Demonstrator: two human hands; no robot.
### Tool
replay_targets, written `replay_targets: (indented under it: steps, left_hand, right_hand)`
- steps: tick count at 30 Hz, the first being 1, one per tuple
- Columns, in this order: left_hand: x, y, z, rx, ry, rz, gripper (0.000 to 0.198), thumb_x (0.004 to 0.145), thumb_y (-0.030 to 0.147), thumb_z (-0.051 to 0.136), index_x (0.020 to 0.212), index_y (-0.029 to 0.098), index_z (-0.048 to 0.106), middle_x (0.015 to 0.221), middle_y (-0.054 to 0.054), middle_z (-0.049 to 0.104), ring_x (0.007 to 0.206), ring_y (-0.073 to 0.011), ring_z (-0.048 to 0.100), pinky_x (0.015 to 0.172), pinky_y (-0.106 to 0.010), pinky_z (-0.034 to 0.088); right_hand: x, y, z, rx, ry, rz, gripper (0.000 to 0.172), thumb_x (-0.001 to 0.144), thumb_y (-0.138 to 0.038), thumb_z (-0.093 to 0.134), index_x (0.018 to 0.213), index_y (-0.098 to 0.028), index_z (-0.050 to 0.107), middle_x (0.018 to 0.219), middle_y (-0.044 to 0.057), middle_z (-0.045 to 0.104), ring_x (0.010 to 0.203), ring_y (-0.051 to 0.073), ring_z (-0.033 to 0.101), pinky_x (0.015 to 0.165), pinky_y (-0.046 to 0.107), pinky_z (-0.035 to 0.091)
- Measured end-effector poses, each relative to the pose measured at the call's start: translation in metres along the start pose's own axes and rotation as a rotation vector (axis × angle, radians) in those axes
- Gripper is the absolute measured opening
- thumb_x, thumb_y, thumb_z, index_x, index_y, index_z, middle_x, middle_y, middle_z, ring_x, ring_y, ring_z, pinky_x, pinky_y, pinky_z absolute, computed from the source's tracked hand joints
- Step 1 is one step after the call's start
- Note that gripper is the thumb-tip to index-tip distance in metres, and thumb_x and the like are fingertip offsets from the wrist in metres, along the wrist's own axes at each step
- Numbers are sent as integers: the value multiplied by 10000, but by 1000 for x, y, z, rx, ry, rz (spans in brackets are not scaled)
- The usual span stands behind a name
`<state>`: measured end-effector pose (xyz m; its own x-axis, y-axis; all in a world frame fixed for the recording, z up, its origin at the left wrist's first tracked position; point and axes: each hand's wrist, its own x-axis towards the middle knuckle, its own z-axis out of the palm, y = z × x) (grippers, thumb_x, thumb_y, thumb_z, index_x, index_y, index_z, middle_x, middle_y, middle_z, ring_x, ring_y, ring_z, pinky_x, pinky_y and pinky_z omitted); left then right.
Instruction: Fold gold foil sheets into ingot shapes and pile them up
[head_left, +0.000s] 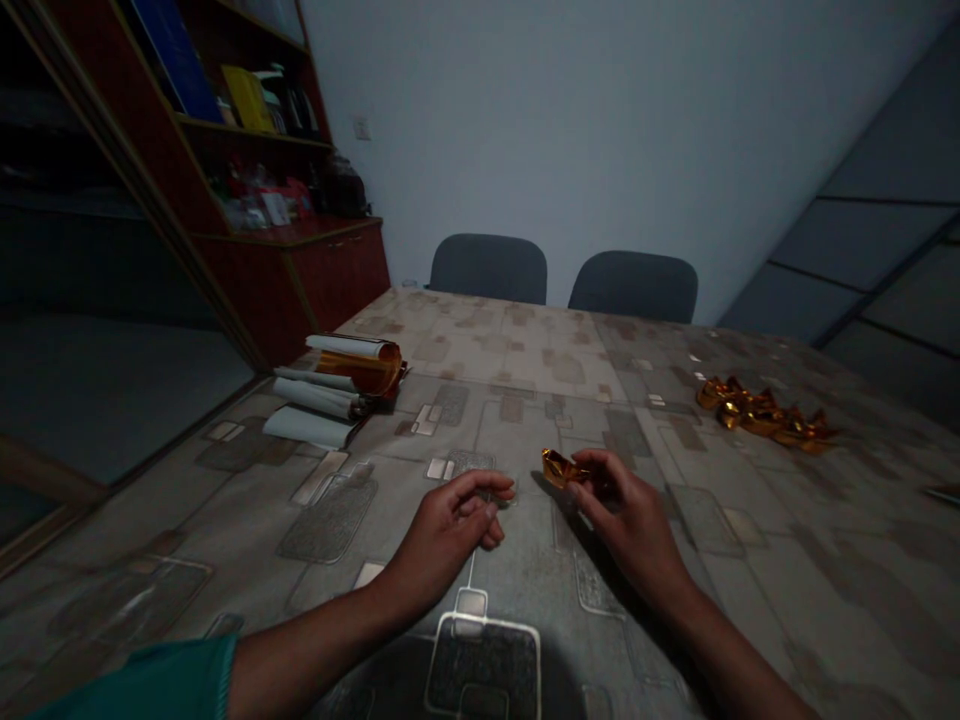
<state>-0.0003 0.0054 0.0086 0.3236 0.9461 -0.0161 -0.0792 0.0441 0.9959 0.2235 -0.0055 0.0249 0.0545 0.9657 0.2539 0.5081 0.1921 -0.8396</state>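
Observation:
My right hand (626,510) pinches a folded gold foil paper ingot (557,467) between thumb and fingers, just over the patterned tablecloth. Part of the ingot is hidden behind the fingers. To its left, my left hand (465,515) holds nothing; its fingers are loosely bent and somewhat apart, close to the tablecloth. Several finished gold foil ingots (765,415) lie in a cluster at the right of the table. On the left rests a stack of curled foil paper sheets (322,405), pale on one side and gold on the other.
The table (495,335) has a cloth with rectangle patterns. Beyond its far edge stand two grey chairs, a left chair (487,265) and a right chair (634,283), against a pale wall. A red-brown cabinet (337,262) with filled shelves is at the back left.

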Motion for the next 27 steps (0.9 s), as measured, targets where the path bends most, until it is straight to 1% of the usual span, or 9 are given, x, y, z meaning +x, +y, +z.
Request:
replay_targets:
  steps: [4,8,12,14,17,21,23,25,27]
  left_hand:
    - [-1,-1,-1,10,-8,1,278,828,294,615,1056,140,654,978,-80,678,642,-122,606,631,-284,500]
    - [-1,1,-1,21,-4,-12,264,822,291,618,1033,139,663,971,-82,681,646,-128,603,635,-288,496]
    - [-1,2,-1,40,-11,-7,251,824,292,613,1011,135,671,887,-68,685,645,-138,600,641,-293,485]
    - [-1,2,-1,54,-17,-8,252,826,295,610,1009,135,673,811,-51,677,641,-145,599,641,-293,480]
    - [-1,1,-2,80,-20,-10,253,835,298,602,1015,136,673,716,-27,654,637,-152,598,642,-292,473]
    - [-1,1,-2,103,-26,-4,253,840,306,601,1018,140,672,655,-9,631,636,-157,598,639,-287,464]
    - [-2,0,-2,114,-29,-7,254,839,311,604,1015,142,674,655,-9,630,637,-157,597,639,-285,460]
    - [-2,0,-3,127,-29,-10,251,845,313,601,1013,143,677,656,-9,629,639,-156,595,641,-284,456]
    - [-2,-1,-3,138,-26,-10,247,856,314,596,1019,148,679,654,-7,627,642,-156,592,646,-283,452]
  right_hand:
    - [10,15,-16,-76,77,0,214,839,-352,635,985,-197,656,789,26,677,673,205,609,633,322,457]
    - [25,31,-31,-110,165,9,266,839,-411,620,980,-187,643,789,32,681,668,201,595,625,326,457]
    - [39,48,-50,-199,249,24,310,829,-454,595,963,-178,643,809,53,697,685,218,614,625,338,468]
    - [44,59,-66,-274,287,38,331,793,-481,610,933,-186,657,793,56,704,674,230,621,636,354,473]
    - [47,78,-101,-406,385,84,340,780,-505,594,914,-200,663,840,83,724,712,260,643,668,375,474]
    - [41,108,-155,-595,518,202,306,769,-495,589,840,-207,659,798,131,713,736,313,645,663,403,444]
    - [35,122,-176,-668,571,272,313,776,-503,565,820,-207,657,759,138,703,716,328,641,631,411,430]
    - [30,133,-189,-726,595,317,321,773,-509,551,815,-210,660,746,132,702,702,332,638,607,407,421]
    - [28,141,-193,-766,590,320,319,770,-490,554,832,-199,669,771,134,712,722,331,647,605,395,424]
